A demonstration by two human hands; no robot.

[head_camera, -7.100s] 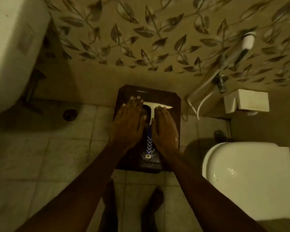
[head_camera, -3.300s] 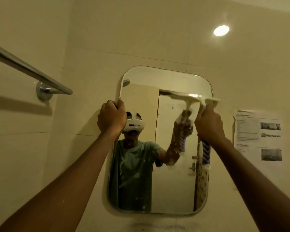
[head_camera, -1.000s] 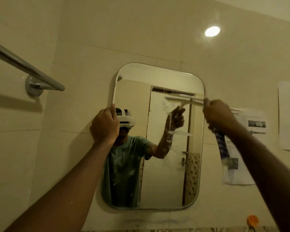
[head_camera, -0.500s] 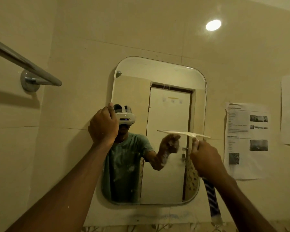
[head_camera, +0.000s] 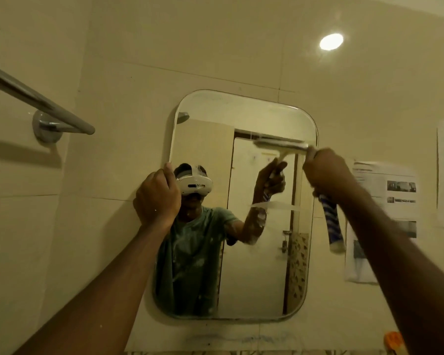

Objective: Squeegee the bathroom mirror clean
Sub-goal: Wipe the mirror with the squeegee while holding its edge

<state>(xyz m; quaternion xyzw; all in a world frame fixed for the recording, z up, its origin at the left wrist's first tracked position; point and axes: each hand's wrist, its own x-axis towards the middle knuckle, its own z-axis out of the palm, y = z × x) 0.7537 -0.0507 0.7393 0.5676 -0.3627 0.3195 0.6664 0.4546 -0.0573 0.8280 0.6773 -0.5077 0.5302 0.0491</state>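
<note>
At nine o'clock from the mirror (head_camera: 241, 265) we see a towel bar (head_camera: 36, 101) jutting from the tiled wall. Our left hand (head_camera: 157, 198) is curled over the mirror's left edge, fingers wrapped round the rim. The glass carries a soapy streak (head_camera: 274, 206) just right of centre (white flecks dot the reflected shirt too). At one o'clock on the mirror the squeegee (head_camera: 282, 145) lies level, its blade against the glass near the top right corner. Our right hand (head_camera: 327, 174) is clenched around its blue-and-white handle, which hangs below the fist. Printed sheets (head_camera: 385, 201) hang at three o'clock, a ceiling light (head_camera: 331, 41) above.
</note>
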